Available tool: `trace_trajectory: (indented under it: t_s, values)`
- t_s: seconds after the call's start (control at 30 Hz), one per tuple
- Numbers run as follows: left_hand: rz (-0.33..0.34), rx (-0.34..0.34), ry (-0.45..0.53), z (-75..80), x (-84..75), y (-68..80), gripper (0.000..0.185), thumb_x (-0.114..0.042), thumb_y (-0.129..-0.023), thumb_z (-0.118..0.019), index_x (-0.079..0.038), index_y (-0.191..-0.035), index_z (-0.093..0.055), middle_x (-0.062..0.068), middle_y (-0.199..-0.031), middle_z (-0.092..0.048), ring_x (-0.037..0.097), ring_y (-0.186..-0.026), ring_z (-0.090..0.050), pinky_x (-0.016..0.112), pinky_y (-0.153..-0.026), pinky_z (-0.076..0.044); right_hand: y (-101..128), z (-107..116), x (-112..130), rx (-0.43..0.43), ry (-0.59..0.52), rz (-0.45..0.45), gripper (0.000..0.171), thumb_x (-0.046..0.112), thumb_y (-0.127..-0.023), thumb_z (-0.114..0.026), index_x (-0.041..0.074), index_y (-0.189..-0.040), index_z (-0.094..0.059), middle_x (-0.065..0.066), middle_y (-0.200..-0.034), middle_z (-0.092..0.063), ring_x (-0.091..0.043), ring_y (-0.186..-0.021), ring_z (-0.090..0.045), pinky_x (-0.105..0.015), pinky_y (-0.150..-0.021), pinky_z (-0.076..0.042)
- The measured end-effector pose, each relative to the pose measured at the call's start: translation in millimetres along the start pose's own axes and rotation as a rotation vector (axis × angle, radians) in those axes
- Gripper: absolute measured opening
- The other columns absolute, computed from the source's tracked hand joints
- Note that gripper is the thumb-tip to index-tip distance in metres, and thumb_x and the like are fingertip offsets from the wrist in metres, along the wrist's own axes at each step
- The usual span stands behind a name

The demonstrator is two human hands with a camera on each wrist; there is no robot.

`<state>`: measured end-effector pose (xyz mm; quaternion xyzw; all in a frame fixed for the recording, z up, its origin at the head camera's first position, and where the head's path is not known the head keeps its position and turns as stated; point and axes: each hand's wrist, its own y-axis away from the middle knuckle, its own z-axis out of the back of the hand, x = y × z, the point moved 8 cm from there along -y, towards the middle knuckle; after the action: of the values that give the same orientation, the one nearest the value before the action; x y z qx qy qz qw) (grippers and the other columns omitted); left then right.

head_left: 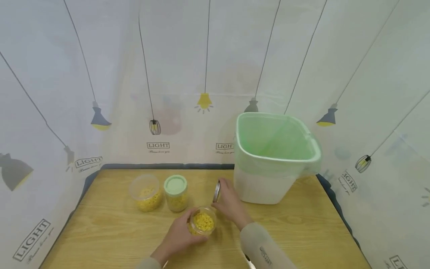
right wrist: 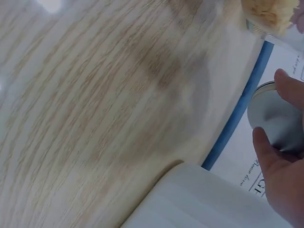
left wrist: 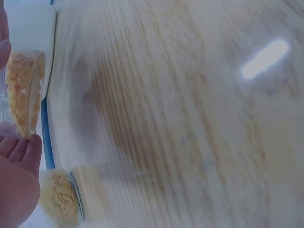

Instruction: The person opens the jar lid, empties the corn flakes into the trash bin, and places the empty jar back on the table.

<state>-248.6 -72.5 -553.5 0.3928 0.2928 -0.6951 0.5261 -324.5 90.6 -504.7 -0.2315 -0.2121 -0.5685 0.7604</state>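
Corn jar (head_left: 202, 222), open, was gripped by the left hand (head_left: 179, 235); its lid (head_left: 217, 191) was pinched in the right hand (head_left: 231, 203). Kernels could be spilled if tipped.

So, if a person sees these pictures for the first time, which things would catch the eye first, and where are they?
Probably the open jar of yellow pieces at the table's near middle, gripped by the left hand, while the right hand beside it holds a round metal lid on edge. Next, the big white bin with a green liner at the back right. Two more jars, one with a green lid and one with a clear lid, stand at the back left.
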Motion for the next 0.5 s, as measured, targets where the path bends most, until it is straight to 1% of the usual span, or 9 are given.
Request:
trace_trajectory:
  t_s: [0.17, 0.3, 0.43, 0.5]
  values:
    - [-0.005, 0.015, 0.039, 4.0, 2.6, 0.5, 0.088, -0.043, -0.065, -0.088, -0.021, -0.139, -0.046, 0.002, -0.137, -0.058, 0.026, -0.126, -0.055, 0.055, -0.105, -0.045, -12.3, -17.1, -10.0, 0.003, -0.045, -0.046, 0.092, 0.011, -0.077, -0.081, 0.008, -0.150, -0.025, -0.017, -0.150, -0.035, -0.034, -0.135, -0.045, -0.046, -0.112, -0.042]
    - [-0.009, 0.018, 0.047, 6.8, 2.4, 2.1, 0.088, -0.043, -0.065, -0.088, -0.020, -0.140, -0.046, 0.003, -0.138, -0.057, 0.028, -0.125, -0.055, 0.056, -0.105, -0.045, -19.0, -32.6, -19.5, 0.006, -0.131, -0.086, 0.092, 0.012, -0.077, -0.081, 0.010, -0.149, -0.024, -0.015, -0.148, -0.036, -0.034, -0.133, -0.046, -0.047, -0.110, -0.044]
    - [-0.026, 0.020, 0.060, 8.8, 0.8, 2.8, 0.086, -0.041, -0.066, -0.088, -0.022, -0.140, -0.047, 0.002, -0.139, -0.057, 0.029, -0.127, -0.054, 0.057, -0.106, -0.044, -23.4, -46.3, -30.4, -0.001, -0.214, -0.137, 0.093, 0.015, -0.078, -0.079, 0.011, -0.151, -0.021, -0.015, -0.150, -0.036, -0.035, -0.134, -0.045, -0.049, -0.112, -0.041]
    - [-0.040, 0.022, 0.067, 9.7, 0.0, 2.6, 0.085, -0.040, -0.066, -0.088, -0.024, -0.139, -0.048, 0.001, -0.138, -0.058, 0.028, -0.128, -0.054, 0.057, -0.106, -0.043, -24.0, -50.6, -34.1, -0.005, -0.241, -0.158, 0.093, 0.016, -0.078, -0.079, 0.010, -0.151, -0.022, -0.016, -0.150, -0.036, -0.035, -0.135, -0.044, -0.049, -0.113, -0.039]
